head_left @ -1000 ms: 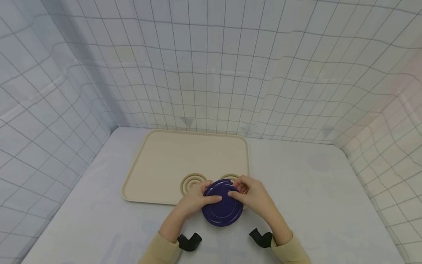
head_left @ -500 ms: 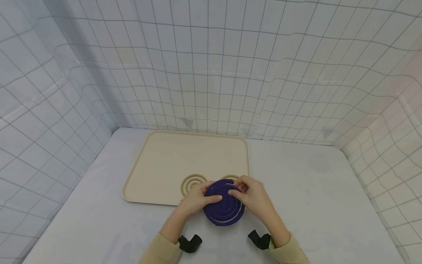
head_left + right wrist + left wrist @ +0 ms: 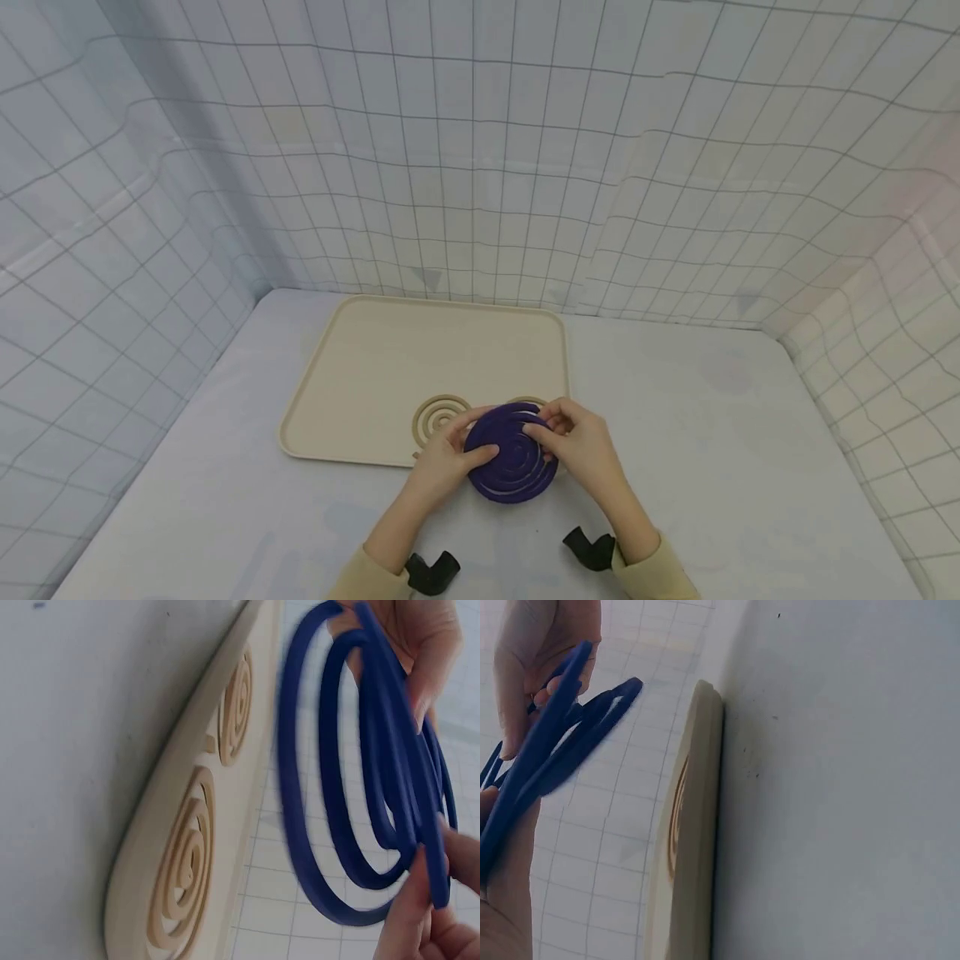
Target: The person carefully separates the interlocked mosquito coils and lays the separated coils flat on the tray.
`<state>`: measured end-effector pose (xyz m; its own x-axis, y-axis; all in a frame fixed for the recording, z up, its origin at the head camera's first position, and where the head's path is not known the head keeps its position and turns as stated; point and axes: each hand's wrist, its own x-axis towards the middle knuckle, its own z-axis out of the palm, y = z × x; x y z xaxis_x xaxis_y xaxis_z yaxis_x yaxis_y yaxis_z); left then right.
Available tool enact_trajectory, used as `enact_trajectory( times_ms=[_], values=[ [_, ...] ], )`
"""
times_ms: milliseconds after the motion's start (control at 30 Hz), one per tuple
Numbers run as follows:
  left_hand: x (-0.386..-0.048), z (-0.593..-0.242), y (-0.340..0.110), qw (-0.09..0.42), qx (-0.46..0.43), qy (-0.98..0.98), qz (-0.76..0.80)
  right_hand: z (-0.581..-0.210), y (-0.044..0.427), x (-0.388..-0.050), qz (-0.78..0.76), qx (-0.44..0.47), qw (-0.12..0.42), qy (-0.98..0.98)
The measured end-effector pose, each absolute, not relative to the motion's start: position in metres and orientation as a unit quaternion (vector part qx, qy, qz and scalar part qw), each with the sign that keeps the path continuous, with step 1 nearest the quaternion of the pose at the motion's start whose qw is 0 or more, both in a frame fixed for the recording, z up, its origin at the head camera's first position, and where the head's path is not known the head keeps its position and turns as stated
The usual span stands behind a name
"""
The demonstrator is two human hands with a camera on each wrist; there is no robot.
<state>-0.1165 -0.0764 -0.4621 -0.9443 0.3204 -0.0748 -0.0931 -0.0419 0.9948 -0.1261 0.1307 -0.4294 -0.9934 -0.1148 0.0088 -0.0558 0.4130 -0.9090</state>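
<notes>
Both hands hold dark blue spiral mosquito coils (image 3: 510, 454) above the front edge of a beige tray (image 3: 360, 375). My left hand (image 3: 441, 458) grips the left rim, thumb across the top. At the upper right, my right hand (image 3: 581, 437) pinches a strand between thumb and fingers. In the right wrist view the blue coils (image 3: 289, 765) are spread, with strands hanging apart from the flatter part; whether they are fully separate I cannot tell. Two tan mosquito coils lie on the tray, a left one (image 3: 423, 408) and a right one (image 3: 527, 400) partly hidden by the blue coils.
A small tan piece (image 3: 210, 742) lies by the tan coils. Black wrist mounts (image 3: 433, 575) sit at both cuffs. The table (image 3: 712, 450) has a white cover, and grid-patterned curtains (image 3: 480, 167) stand behind and at both sides.
Gaps between the blue coils' rings have widened as strands come apart. The blue coils have shifted slightly up and right with both hands. The tray stays where it was.
</notes>
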Motion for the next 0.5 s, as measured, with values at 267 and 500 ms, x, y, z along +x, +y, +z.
enact_trajectory(
  times_ms=[267,500],
  values=[
    [-0.1198,-0.4527,-0.0834,0.168,0.146,0.722,0.656,-0.4264,0.1352,-0.128,-0.465,-0.165,0.04,0.869],
    [-0.1243,-0.4558,-0.0863,0.179,0.096,0.725,0.658,-0.4306,0.1331,-0.1279,-0.504,-0.113,0.04,0.855]
  ],
)
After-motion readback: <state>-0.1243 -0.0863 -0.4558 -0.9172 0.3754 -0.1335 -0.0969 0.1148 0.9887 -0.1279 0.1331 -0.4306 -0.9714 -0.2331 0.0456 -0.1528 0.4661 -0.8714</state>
